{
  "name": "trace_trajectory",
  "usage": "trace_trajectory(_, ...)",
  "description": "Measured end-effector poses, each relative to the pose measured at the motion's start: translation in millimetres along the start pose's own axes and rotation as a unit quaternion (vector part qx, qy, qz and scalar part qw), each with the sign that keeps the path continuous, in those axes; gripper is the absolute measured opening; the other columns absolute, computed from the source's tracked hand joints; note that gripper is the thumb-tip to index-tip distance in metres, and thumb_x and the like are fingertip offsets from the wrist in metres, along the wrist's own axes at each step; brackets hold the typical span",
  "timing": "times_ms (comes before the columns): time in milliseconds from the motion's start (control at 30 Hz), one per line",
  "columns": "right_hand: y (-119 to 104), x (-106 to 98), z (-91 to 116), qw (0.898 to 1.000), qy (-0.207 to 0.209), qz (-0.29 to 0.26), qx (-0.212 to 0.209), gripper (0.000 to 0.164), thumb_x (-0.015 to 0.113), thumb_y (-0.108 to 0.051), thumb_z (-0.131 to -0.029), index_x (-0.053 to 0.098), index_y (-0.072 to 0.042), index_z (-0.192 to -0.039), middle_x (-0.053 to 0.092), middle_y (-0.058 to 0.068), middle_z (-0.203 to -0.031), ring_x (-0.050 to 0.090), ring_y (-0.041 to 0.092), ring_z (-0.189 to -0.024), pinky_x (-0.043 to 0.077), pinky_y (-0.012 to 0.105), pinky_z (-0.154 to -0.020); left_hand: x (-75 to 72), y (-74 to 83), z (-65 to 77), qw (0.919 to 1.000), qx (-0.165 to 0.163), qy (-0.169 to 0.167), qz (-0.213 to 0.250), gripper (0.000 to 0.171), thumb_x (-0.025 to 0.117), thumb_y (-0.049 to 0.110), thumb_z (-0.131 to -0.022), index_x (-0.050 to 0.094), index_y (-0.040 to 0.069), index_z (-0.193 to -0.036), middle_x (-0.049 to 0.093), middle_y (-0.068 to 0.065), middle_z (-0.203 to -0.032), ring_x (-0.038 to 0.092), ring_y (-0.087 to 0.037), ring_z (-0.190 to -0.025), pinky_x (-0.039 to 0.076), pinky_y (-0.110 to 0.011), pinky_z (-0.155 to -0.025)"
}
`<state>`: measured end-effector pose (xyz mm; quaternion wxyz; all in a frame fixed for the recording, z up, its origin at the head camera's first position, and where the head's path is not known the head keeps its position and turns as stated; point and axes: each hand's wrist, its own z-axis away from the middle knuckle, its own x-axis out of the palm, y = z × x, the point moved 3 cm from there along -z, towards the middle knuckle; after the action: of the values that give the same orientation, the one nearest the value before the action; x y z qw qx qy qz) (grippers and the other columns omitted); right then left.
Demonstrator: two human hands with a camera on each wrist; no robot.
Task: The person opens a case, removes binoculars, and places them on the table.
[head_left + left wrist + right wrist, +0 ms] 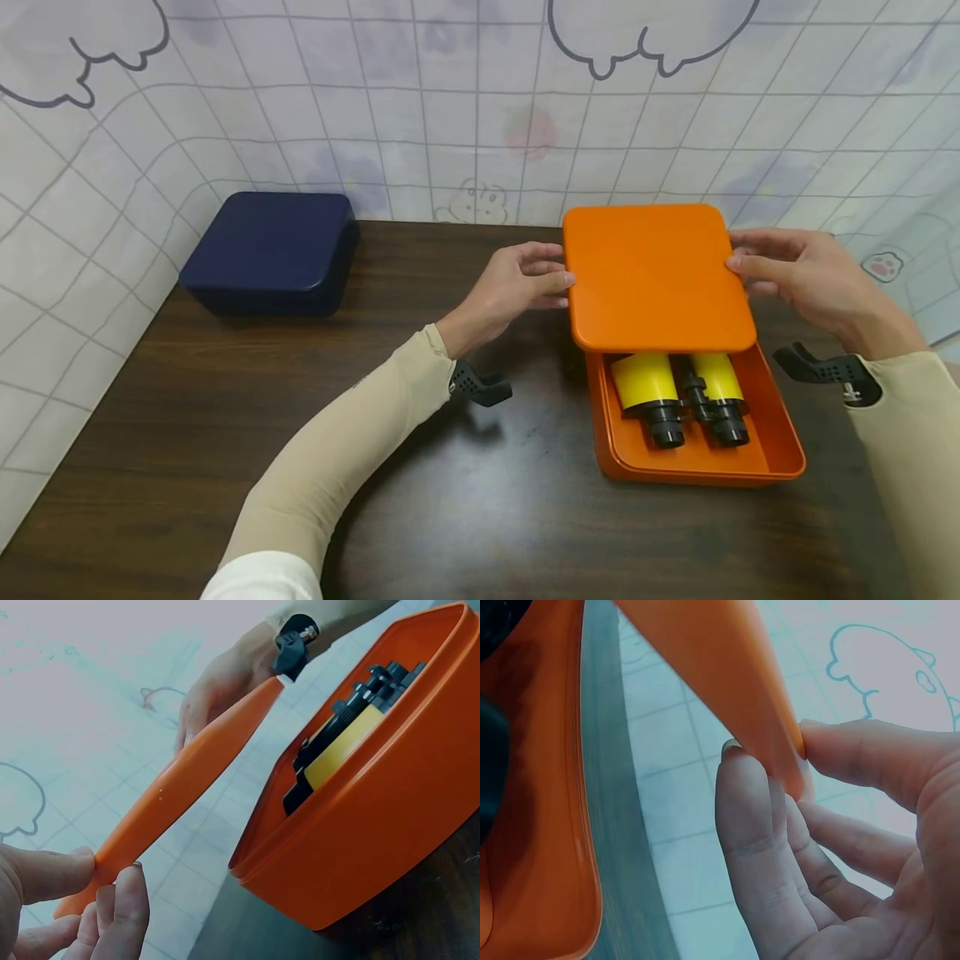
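Observation:
An orange lid [656, 279] is held above an orange box [693, 479], clear of its rim in the left wrist view. My left hand [517, 287] pinches the lid's left edge between thumb and fingers. On the opposite edge, my right hand [813, 279] grips it the same way, as the right wrist view shows close up. Inside the box lie yellow and black binoculars [647, 379], eyepieces toward me. Their far part is hidden under the lid in the head view.
A closed dark blue case [273, 250] stands at the back left of the dark wooden table [465, 517]. Behind the table hangs a white cloth [465, 108] with a grid and cartoon pattern.

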<state>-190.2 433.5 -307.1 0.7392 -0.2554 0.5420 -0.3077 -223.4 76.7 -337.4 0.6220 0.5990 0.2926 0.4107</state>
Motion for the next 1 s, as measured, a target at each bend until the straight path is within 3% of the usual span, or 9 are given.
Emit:
trace_trajectory(333,0,1,-8,1.0,0.008,-0.006,0.002,0.076,0.061,-0.059,-0.097,0.039,-0.023,-0.159,0.056,-0.024,-0.132,0.061,-0.006,-0.108,0.051,0.009,-0.083,-2.3,0.8,-9.4,0.9999,0.006,0.013,-0.003,0.048,0.07,0.007,-0.098,0.055,0.003,-0.143,0.066,-0.017,-0.126,0.075,-0.023,-0.1,0.059,-0.047,-0.099)
trace_trajectory(433,0,1,-11,1.0,0.01,-0.004,0.007,0.076,0.062,-0.06,-0.096,0.039,-0.024,-0.159,0.056,-0.024,-0.132,0.06,-0.006,-0.109,0.053,0.017,-0.091,-3.0,0.4,-11.4,0.9999,0.005,0.015,-0.006,0.048,0.07,0.007,-0.098,0.055,0.003,-0.143,0.066,-0.017,-0.127,0.075,-0.023,-0.101,0.06,-0.044,-0.097)
trace_trajectory(567,0,1,-13,1.0,0.016,-0.007,0.01,0.075,0.061,-0.062,-0.095,0.041,-0.025,-0.158,0.056,-0.024,-0.13,0.059,-0.004,-0.109,0.05,0.046,-0.11,-3.8,0.3,-14.0,0.9998,0.005,0.018,-0.006,0.048,0.07,0.007,-0.097,0.056,0.003,-0.143,0.067,-0.017,-0.127,0.074,-0.024,-0.102,0.061,-0.042,-0.095)
trace_trajectory(633,0,1,-14,1.0,0.019,-0.006,0.009,0.075,0.061,-0.062,-0.095,0.041,-0.025,-0.157,0.056,-0.025,-0.129,0.059,-0.004,-0.109,0.049,0.049,-0.112,-4.0,0.2,-15.0,0.9998,0.003,0.02,-0.004,0.048,0.07,0.007,-0.097,0.056,0.004,-0.143,0.067,-0.018,-0.127,0.075,-0.025,-0.103,0.061,-0.042,-0.095)
trace_trajectory(733,0,1,-15,1.0,0.021,-0.011,0.005,0.075,0.062,-0.061,-0.096,0.042,-0.023,-0.157,0.057,-0.026,-0.128,0.059,-0.005,-0.109,0.054,0.03,-0.104,-4.5,0.1,-16.2,0.9997,0.002,0.022,-0.005,0.047,0.07,0.007,-0.097,0.057,0.004,-0.142,0.067,-0.017,-0.127,0.075,-0.024,-0.103,0.061,-0.042,-0.095)
trace_trajectory(833,0,1,-17,1.0,0.023,-0.021,-0.003,0.074,0.062,-0.058,-0.097,0.042,-0.021,-0.158,0.058,-0.026,-0.126,0.06,-0.006,-0.107,0.053,0.01,-0.083,-4.7,-0.5,-17.6,0.9997,0.0,0.023,-0.003,0.047,0.07,0.007,-0.097,0.057,0.004,-0.142,0.067,-0.017,-0.127,0.075,-0.024,-0.102,0.06,-0.044,-0.097)
trace_trajectory(1000,-1,0,-20,0.998,0.025,-0.047,-0.017,0.072,0.064,-0.052,-0.098,0.042,-0.018,-0.158,0.061,-0.027,-0.123,0.064,-0.006,-0.104,0.055,0.01,-0.082,-5.0,-1.0,-20.2,0.9997,-0.003,0.023,0.001,0.047,0.07,0.007,-0.097,0.057,0.004,-0.142,0.068,-0.017,-0.127,0.074,-0.023,-0.101,0.06,-0.044,-0.098)
